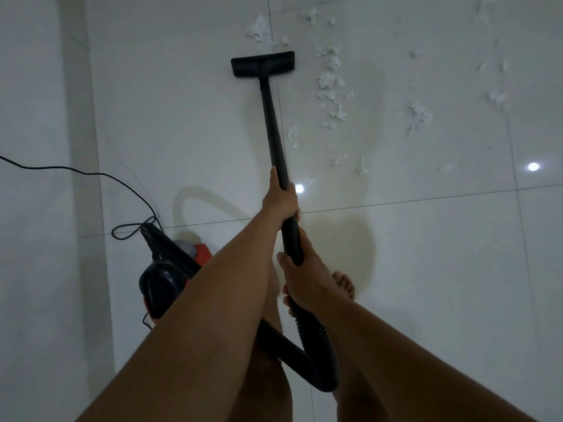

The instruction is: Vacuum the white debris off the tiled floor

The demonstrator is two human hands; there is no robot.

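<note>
Here, a black wand [274, 126] is gripped by both hands and is angled forward and down to the floor [182, 117]. The left hand [281, 200] is wrapped round the wand partway up its length, with the fingers curled on the tube and one digit laid straight along it. The right hand [303, 280] is closed round the thicker curved handle just behind, where the ribbed hose [316, 339] is joined. The hose is looped down under the forearms and led back to the left towards the vacuum [164, 278], a black and red body set on the tiles at the person's left and partly hidden by the left forearm. A thin black cord [91, 173] is trailed from the vacuum across the floor to the left edge. The flat black head [262, 63] is laid on the floor at the far end of the wand, across a grout line. The debris [329, 77], white shreds and clumps, is scattered to the right of the head and beyond it. One clump is found just past the head's far edge, a thick strip is spread near the wand's right side, and looser bits are strewn further right. A bare foot [344, 283] is seen on the tiles just beyond the right hand. Two bright light spots [533, 166] are mirrored in the glossy floor.
</note>
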